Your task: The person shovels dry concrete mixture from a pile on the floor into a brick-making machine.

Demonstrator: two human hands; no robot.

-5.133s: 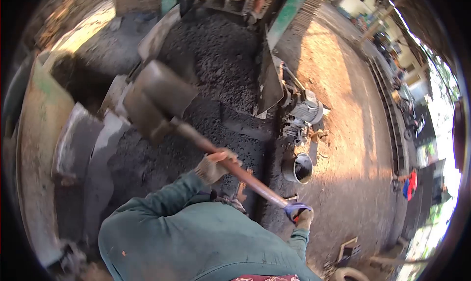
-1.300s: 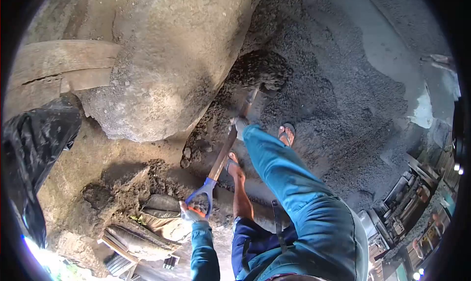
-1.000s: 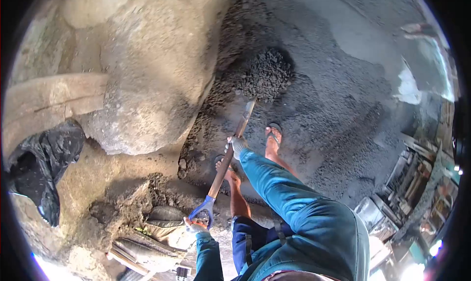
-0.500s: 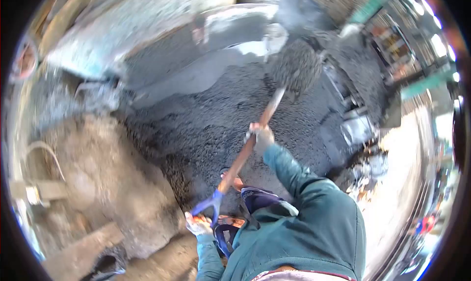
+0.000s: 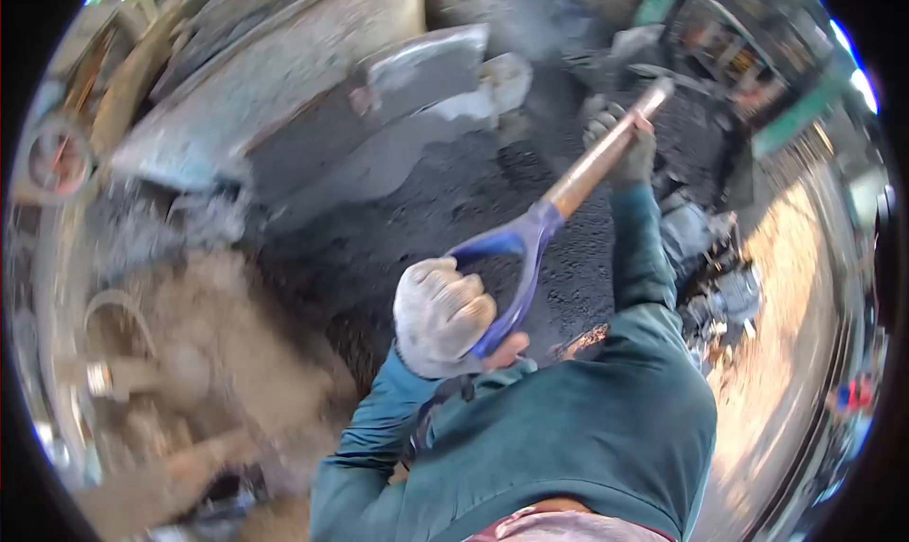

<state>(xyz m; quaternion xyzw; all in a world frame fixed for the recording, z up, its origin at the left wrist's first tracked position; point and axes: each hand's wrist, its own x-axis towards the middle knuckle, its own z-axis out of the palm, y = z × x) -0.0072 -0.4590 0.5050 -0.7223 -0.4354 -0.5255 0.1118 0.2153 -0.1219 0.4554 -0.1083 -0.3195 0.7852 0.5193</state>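
Note:
A shovel with a wooden shaft (image 5: 582, 177) and a blue D-shaped handle (image 5: 532, 248) is raised in front of my body, pointing up and to the right. My left hand (image 5: 443, 317), in a pale knit glove, is closed around the grip of that handle. Farther along, my right hand (image 5: 632, 144), also gloved, wraps around the shaft near its far end. The blade is hard to make out; a thin grey edge shows beyond the shaft. Below lies a bed of dark, wet, grainy mix (image 5: 417, 211).
A long pale board (image 5: 275, 78) and an upright panel (image 5: 426, 69) border the mix at the back. To the left is a heap of brown sand (image 5: 227, 324). A grey machine (image 5: 724, 296) sits at right, beside a sunlit ground strip (image 5: 781, 258). A green post (image 5: 805, 111) leans behind.
The shovel has risen toward me and swung rightward. Both hands went up with it, the left from low by my legs to chest height. The heaped load on the blade no longer shows.

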